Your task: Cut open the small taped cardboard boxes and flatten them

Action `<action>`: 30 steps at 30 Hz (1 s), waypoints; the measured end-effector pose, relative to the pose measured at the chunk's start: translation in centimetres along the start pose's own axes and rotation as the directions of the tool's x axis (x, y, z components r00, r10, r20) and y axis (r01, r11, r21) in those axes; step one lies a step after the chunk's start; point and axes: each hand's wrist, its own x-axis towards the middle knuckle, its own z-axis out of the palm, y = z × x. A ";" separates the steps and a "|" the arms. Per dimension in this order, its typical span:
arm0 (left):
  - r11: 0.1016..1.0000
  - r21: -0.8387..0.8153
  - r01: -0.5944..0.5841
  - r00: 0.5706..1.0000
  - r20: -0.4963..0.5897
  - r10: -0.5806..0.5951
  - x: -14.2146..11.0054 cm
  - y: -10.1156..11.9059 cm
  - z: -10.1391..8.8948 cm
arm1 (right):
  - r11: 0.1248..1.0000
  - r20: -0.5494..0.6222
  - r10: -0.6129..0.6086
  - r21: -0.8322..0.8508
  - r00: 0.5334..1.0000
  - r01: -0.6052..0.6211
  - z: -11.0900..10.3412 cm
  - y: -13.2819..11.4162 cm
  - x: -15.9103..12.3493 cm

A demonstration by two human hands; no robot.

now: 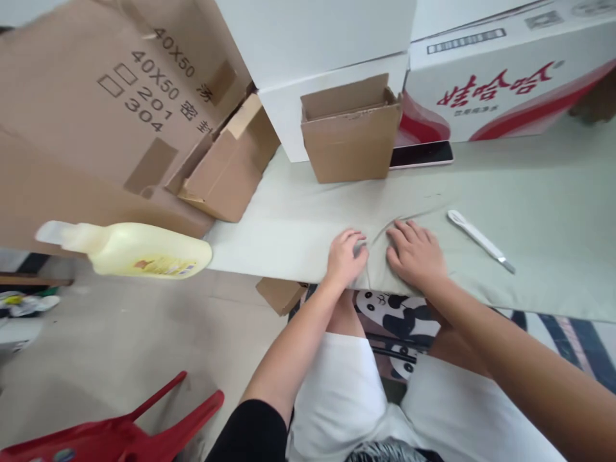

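My left hand [346, 258] rests on the pale green cloth [269, 247] near its front edge, fingers loosely curled and thumb apart, holding nothing. Beside it, my right hand [416, 253] lies palm down with its fingers spread on the same cloth. Small creases run through the fabric between and above the hands. To the right of my right hand lies a slim white craft knife [481, 240] with a grey tip, apart from the fingers. Beyond the hands stands a small open cardboard box [353, 144].
A dark-screened phone [422, 154] lies at the back, before a white and red carton [500, 96]. On the left are another small cardboard box [231, 167], a large printed carton [91, 122] and a pale yellow bottle [149, 250]. A red chair [120, 430] stands on the floor.
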 end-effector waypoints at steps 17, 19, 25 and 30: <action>0.756 0.357 0.549 0.815 -0.429 -0.390 9.1 -8.2 -27.8 | 0.999 0.009 0.026 -0.029 1.000 -0.026 -0.1 -0.5 -0.3; 0.751 0.394 0.530 0.833 -0.410 -0.372 7.4 -7.6 -27.2 | 0.999 0.048 0.040 -0.015 0.998 -0.039 -0.5 -0.6 -0.3; 0.842 0.499 0.206 0.945 -0.325 -0.039 2.0 -6.2 -25.8 | 0.992 0.020 0.056 0.114 0.998 -0.058 0.0 0.1 -0.2; 0.812 0.400 -0.426 0.832 -0.181 0.525 -2.3 -1.0 -21.5 | 0.873 -0.279 0.027 0.475 0.960 0.114 -1.9 1.5 -1.3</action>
